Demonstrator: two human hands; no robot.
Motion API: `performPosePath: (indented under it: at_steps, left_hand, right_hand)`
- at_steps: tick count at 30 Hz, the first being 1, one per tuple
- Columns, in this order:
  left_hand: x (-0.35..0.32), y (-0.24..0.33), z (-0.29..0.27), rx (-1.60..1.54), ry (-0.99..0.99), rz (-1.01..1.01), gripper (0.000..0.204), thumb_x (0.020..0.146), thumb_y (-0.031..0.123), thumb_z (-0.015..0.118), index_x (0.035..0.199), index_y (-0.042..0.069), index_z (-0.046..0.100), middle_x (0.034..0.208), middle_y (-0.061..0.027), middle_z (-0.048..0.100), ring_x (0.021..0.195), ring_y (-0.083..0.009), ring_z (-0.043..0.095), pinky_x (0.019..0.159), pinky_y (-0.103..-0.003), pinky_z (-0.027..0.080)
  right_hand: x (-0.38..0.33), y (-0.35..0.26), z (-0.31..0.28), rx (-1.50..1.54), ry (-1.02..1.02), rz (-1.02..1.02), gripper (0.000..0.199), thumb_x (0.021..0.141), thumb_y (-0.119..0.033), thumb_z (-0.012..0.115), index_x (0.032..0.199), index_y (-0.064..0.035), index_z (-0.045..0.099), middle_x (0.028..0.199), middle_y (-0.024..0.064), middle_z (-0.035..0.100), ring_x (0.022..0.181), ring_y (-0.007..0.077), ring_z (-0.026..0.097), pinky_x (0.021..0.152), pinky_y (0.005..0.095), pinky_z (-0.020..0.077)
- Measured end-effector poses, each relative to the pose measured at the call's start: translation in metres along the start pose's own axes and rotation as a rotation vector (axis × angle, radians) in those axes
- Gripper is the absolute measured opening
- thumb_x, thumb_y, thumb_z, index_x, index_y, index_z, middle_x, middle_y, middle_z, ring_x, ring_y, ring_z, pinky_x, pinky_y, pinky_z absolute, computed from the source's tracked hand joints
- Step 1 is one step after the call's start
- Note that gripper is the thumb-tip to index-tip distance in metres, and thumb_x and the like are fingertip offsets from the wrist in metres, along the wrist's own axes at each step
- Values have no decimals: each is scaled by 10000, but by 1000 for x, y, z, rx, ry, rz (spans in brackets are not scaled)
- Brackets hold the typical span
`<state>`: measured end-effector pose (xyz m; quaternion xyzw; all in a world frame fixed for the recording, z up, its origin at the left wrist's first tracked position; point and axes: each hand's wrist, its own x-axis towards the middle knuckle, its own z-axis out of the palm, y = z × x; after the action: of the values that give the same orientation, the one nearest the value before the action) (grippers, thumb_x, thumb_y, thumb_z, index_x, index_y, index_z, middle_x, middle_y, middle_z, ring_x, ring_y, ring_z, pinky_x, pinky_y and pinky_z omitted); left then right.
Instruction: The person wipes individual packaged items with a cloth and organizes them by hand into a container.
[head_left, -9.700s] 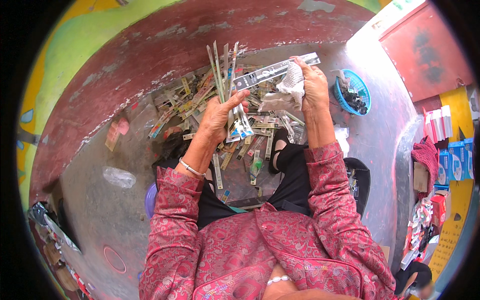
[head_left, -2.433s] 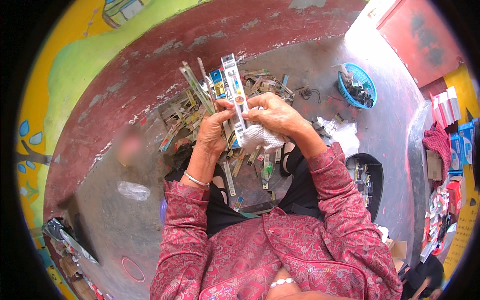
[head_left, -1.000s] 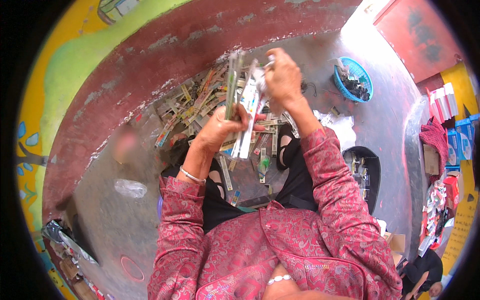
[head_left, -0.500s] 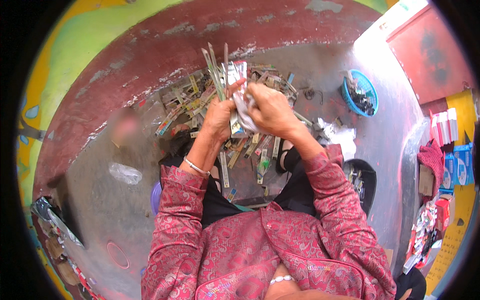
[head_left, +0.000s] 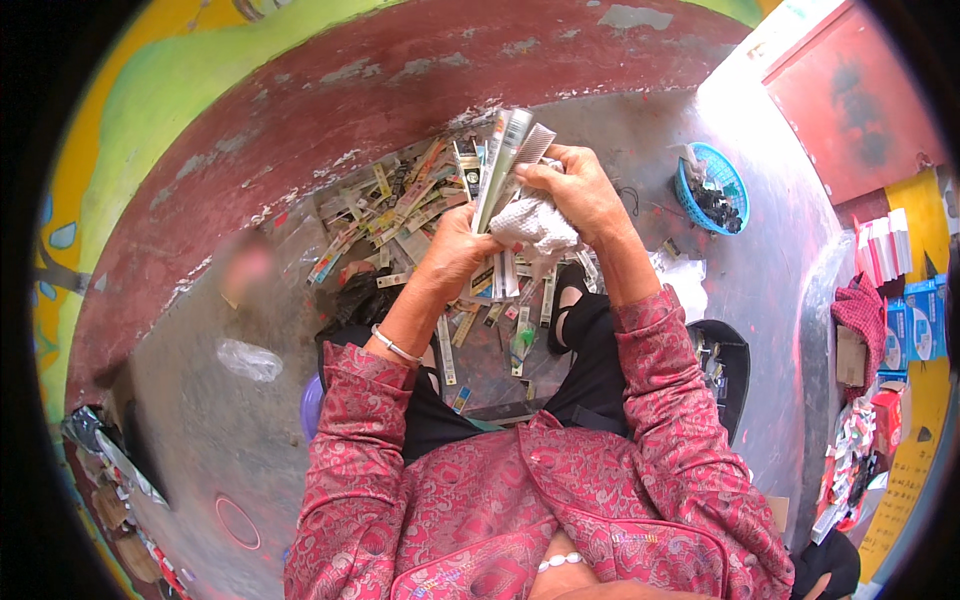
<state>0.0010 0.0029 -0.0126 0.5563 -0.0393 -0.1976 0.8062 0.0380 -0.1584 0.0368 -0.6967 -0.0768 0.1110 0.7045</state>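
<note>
My left hand (head_left: 455, 248) is closed round the lower part of several long, flat, printed strips (head_left: 496, 165) fanned upward in front of me. My right hand (head_left: 588, 195) grips a crumpled, textured white cloth (head_left: 537, 222), which bunches against the strips. Beside its thumb and forefinger shows a pale piece with fine ridges (head_left: 537, 142); whether it is a comb or another strip I cannot tell. Lower ends of white strips stick out below the cloth. Under both hands, a loose pile of similar strips (head_left: 380, 225) covers the floor between my feet and the wall.
A blue plastic basket (head_left: 742, 180) with dark scraps stands to the right. A black container (head_left: 738, 375) sits beside my right leg. A clear plastic bag (head_left: 250, 361) lies on the left floor. Boxes (head_left: 920, 325) line the right wall; a curved red wall (head_left: 330, 90) rises ahead.
The strips in my left hand have turned from leaning left to standing up and slightly right. My right hand has moved right and up, and the white cloth shows more fully.
</note>
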Motion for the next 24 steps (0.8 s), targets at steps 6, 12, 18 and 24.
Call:
performPosePath:
  at_steps: [6,12,18,24]
  left_hand:
    - [-5,16,-2,-84,-91,7,386,703,44,666,1062,-41,551,914,-58,619,776,-112,590,687,-243,487]
    - [-1,19,-14,-231,63,-106,358,829,257,590,1067,-8,554,814,-76,609,634,-129,597,566,-242,509]
    - [-2,20,-17,-377,-22,-171,426,847,308,561,1101,-30,507,869,-118,613,651,-135,615,538,-225,535]
    - [-2,20,-5,-197,-129,-108,252,814,107,583,1022,-32,555,825,-87,628,645,-94,591,582,-201,498]
  right_hand:
    - [-4,-7,-8,191,87,40,146,793,-75,568,887,24,619,751,52,626,629,94,574,588,233,469]
    - [-3,-16,-43,423,209,-58,150,803,-62,544,892,38,612,771,79,634,636,119,591,613,230,481]
    - [-6,-15,-38,533,174,-50,140,804,-59,560,892,40,608,760,77,630,620,117,592,577,221,484]
    - [2,2,-31,390,97,94,125,798,-74,590,867,28,605,772,76,628,636,119,593,587,230,480]
